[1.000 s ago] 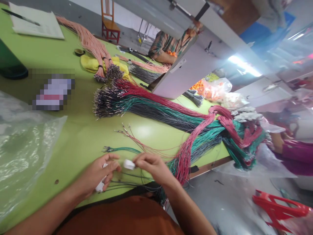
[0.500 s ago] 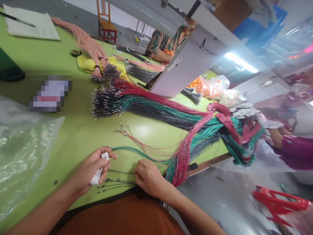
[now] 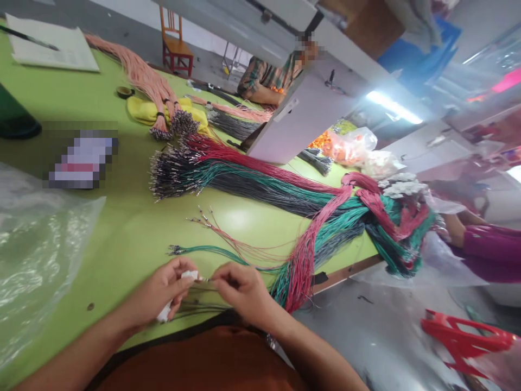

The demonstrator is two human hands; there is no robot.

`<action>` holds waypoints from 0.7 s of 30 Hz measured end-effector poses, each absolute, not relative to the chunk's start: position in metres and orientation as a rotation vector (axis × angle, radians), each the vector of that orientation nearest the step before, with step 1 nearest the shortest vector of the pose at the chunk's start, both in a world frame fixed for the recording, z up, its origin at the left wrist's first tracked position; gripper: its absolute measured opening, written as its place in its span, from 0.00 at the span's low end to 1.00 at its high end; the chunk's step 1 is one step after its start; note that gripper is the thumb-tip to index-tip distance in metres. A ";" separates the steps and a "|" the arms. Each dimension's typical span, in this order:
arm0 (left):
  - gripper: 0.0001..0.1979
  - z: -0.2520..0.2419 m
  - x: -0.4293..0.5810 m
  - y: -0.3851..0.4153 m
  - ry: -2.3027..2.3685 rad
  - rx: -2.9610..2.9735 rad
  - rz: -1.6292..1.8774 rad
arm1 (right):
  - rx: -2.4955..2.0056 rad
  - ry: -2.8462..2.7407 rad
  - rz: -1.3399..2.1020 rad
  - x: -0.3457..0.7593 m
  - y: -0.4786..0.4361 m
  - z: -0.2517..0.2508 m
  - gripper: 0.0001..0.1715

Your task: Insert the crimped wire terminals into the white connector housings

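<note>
My left hand [image 3: 171, 290] is closed around small white plastic connector housings; one housing [image 3: 189, 275] sticks out at the fingertips and another white piece [image 3: 164, 313] shows below the palm. Opposite it, my right hand [image 3: 242, 288] pinches a thin wire [image 3: 207, 279] whose metal terminal points at the upper housing. Whether the terminal touches the housing I cannot tell. Beneath both hands lie several dark wires [image 3: 199, 309]. Just beyond them, green wires [image 3: 203, 248] and a few red wires [image 3: 220, 231] stretch out with their terminals to the left.
A thick bundle of red, green and black wires [image 3: 252, 184] crosses the green table [image 3: 134, 228]. Clear plastic bags [image 3: 40, 255] lie at left, near a phone [image 3: 83, 163]. A white panel [image 3: 297, 119] stands behind the bundle. Co-workers sit beyond it and at right [image 3: 488, 250].
My right hand has lifted from the dark wires and moved left to my left hand, now pinching a wire end. The left hand has shifted slightly right and down, away from the green wire tips.
</note>
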State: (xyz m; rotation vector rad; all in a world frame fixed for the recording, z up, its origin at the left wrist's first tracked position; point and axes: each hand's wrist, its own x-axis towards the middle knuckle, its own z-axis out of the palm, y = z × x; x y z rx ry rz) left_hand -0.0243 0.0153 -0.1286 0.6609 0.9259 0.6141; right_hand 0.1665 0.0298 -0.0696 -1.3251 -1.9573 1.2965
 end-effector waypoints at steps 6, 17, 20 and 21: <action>0.16 -0.131 -0.024 0.016 0.956 0.556 0.664 | -1.429 -1.971 1.030 0.165 0.040 -0.098 0.08; 0.20 -0.120 -0.023 0.022 0.986 0.488 0.630 | -1.292 -2.203 0.961 0.162 0.042 -0.101 0.09; 0.21 -0.124 -0.021 0.020 1.005 0.568 0.613 | -1.259 -2.227 0.979 0.159 0.041 -0.103 0.09; 0.21 -0.127 -0.021 0.018 1.007 0.606 0.606 | -1.245 -2.234 0.983 0.157 0.040 -0.103 0.09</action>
